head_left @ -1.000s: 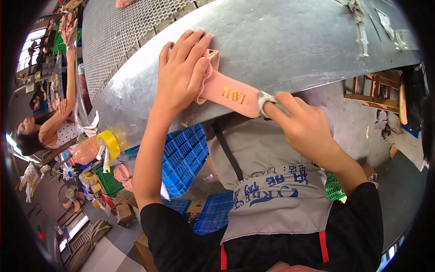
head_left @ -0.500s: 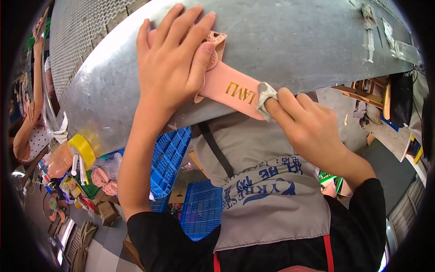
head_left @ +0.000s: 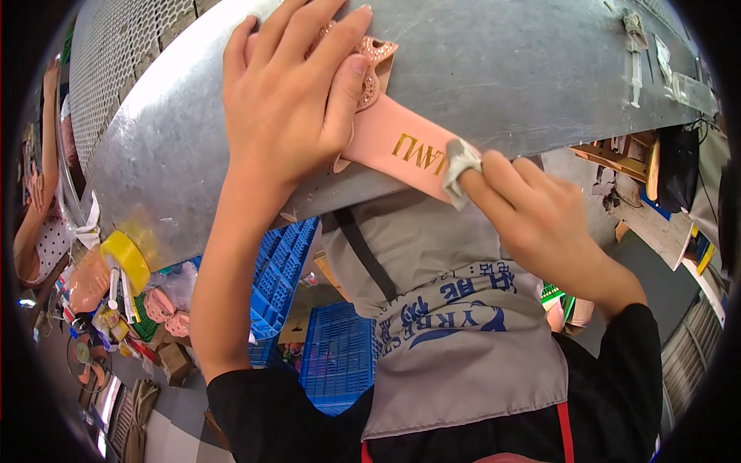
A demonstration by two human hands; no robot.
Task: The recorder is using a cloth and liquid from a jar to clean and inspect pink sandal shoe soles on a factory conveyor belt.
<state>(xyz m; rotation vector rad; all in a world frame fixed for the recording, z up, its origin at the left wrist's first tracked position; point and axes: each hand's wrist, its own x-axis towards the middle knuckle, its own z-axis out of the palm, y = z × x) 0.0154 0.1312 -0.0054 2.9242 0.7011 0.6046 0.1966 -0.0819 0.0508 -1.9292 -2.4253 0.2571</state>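
Observation:
A pink shoe insole (head_left: pixel 401 143) with gold lettering and a studded upper part lies on a grey metal table (head_left: pixel 502 69). My left hand (head_left: pixel 289 100) presses flat on its upper end, fingers spread over the studded strap. My right hand (head_left: pixel 532 212) pinches a small grey cloth pad (head_left: pixel 461 166) against the insole's lower end, at the table's near edge.
Blue plastic crates (head_left: pixel 340 355) stand on the floor below the table. A yellow tape roll (head_left: pixel 127 258) and pink shoe parts (head_left: pixel 162 305) lie at the left. Another person's arm (head_left: pixel 46 131) shows at the far left. Small tools (head_left: pixel 637 46) lie at the table's right end.
The view has closed in on the table. My left hand has spread further over the insole's top, and my right hand with the pad stays at its lower end.

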